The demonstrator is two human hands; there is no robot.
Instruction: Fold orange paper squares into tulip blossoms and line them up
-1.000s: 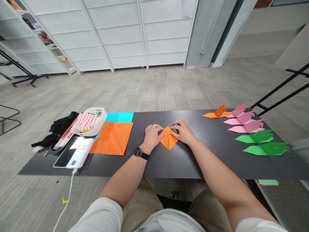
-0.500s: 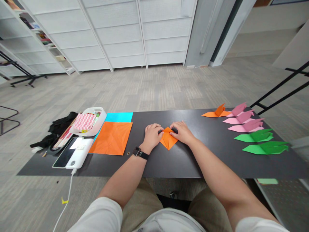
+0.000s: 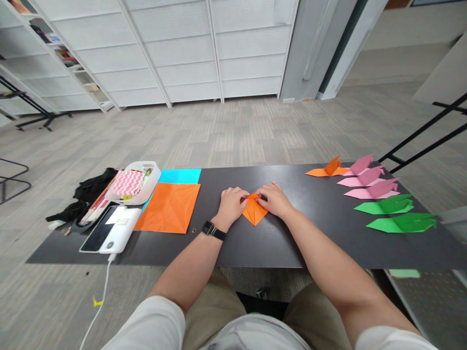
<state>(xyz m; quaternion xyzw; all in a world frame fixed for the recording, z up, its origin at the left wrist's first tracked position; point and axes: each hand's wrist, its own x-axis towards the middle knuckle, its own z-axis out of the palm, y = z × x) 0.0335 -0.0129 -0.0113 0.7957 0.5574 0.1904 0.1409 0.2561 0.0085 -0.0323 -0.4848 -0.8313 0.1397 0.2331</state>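
A small folded orange paper [image 3: 254,212] lies on the dark table [image 3: 277,243], pointed end toward me. My left hand [image 3: 230,205] presses its left upper part with curled fingers. My right hand [image 3: 274,199] pinches its upper right edge near the top corner. The fingertips of both hands nearly meet over the paper's top. A black watch sits on my left wrist.
A flat orange sheet [image 3: 169,208] lies on a blue sheet [image 3: 181,176] to the left. Further left are a white tray [image 3: 135,183], a white device [image 3: 111,236] with a cable and black cloth [image 3: 92,188]. Folded orange [image 3: 328,169], pink [image 3: 367,181] and green [image 3: 396,214] paper figures line the right side.
Both hands drew slightly closer together over the top of the folded orange paper, and its top flap is pressed lower. Nothing else moved.
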